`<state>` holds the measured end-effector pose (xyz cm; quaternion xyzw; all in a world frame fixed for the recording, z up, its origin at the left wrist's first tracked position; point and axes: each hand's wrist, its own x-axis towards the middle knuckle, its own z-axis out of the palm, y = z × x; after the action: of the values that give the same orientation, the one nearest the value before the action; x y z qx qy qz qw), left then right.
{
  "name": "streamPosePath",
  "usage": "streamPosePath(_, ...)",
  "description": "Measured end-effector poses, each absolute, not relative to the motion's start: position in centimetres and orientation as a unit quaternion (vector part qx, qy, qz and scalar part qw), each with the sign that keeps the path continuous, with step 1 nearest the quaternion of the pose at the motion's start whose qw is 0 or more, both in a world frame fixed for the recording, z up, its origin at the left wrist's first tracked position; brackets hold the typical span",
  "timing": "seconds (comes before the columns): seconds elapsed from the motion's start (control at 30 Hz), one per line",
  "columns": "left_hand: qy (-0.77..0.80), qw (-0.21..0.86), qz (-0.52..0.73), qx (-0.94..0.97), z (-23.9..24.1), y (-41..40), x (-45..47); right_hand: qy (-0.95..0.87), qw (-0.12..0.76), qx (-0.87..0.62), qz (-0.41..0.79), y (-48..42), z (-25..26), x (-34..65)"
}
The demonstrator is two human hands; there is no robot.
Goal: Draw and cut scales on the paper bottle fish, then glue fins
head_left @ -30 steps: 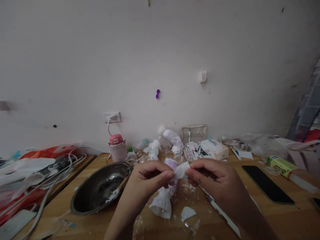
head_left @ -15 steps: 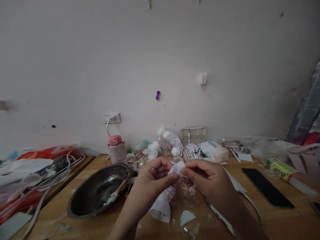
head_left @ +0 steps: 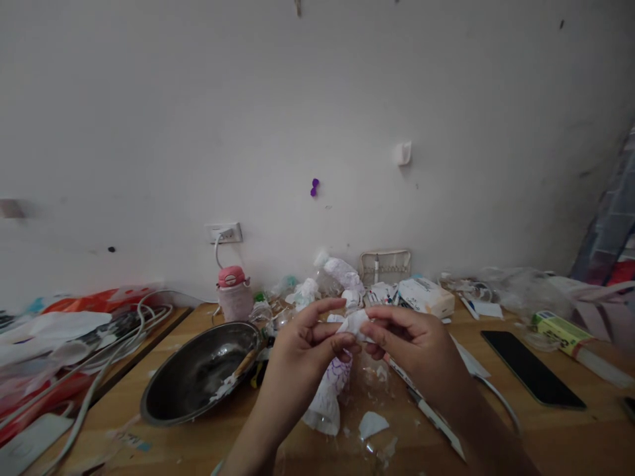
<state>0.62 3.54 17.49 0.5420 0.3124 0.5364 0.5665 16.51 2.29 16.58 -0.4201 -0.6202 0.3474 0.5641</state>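
Between my two hands, above the table, is a small piece of white paper [head_left: 353, 324] that looks like tissue. My left hand [head_left: 310, 340] pinches its left edge with thumb and fingers. On the other side my right hand [head_left: 409, 337] grips it between thumb and fingertips. Below them a white paper-covered shape with purple scale-like lines [head_left: 327, 396] lies on the table, partly hidden by my left hand. A loose white scrap [head_left: 373, 424] lies nearer to me, beside bits of clear plastic or tape [head_left: 381, 455].
At left stands a dark bowl [head_left: 169, 390] with a brush [head_left: 241, 370] in it, and behind it a pink-lidded bottle [head_left: 233, 294]. A tissue pack [head_left: 426, 297], pens and plastic scraps line the wall. A phone [head_left: 533, 369] lies at right; cables [head_left: 106, 357] run along the left.
The fingers of my left hand have lifted and spread a little, so more of the white paper shows. Both hands stay in nearly the same place; the view has shifted slightly.
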Motion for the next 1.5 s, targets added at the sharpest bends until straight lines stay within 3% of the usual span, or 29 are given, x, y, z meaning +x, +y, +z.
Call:
streamPosePath(0.2, 0.282, 0.598, 0.508, 0.552, 17.4, 3.9, 0.1, -0.635, 0.559, -0.387, 0.366, 2.1, 16.8, 16.6)
streamPosePath(0.43, 0.304, 0.532, 0.518, 0.596, 17.0, 3.7, 0.3, -0.728, 0.549, -0.392, 0.119, 2.1, 17.5, 17.3)
streamPosePath(0.73, 0.296, 0.501, 0.534, 0.614, 16.3, 3.8, 1.8, -0.732, 0.534, -0.424, 0.003, 2.8, 17.1, 18.1)
streamPosePath(1.03, 0.317, 0.464, 0.54, 0.626, 15.7, 3.9, 2.0, -0.708, 0.536, -0.456, 0.053, 2.6, 17.3, 17.7)
streamPosePath(1.3, 0.261, 0.502, 0.571, 0.595, 16.3, 3.7, 1.9, -0.669, 0.528, -0.397, 0.34, 1.8, 18.0, 19.2)
streamPosePath(1.5, 0.255, 0.526, 0.566, 0.582, 16.4, 3.6, 2.1, -0.643, 0.545, -0.446, 0.302, 1.9, 17.8, 18.9)
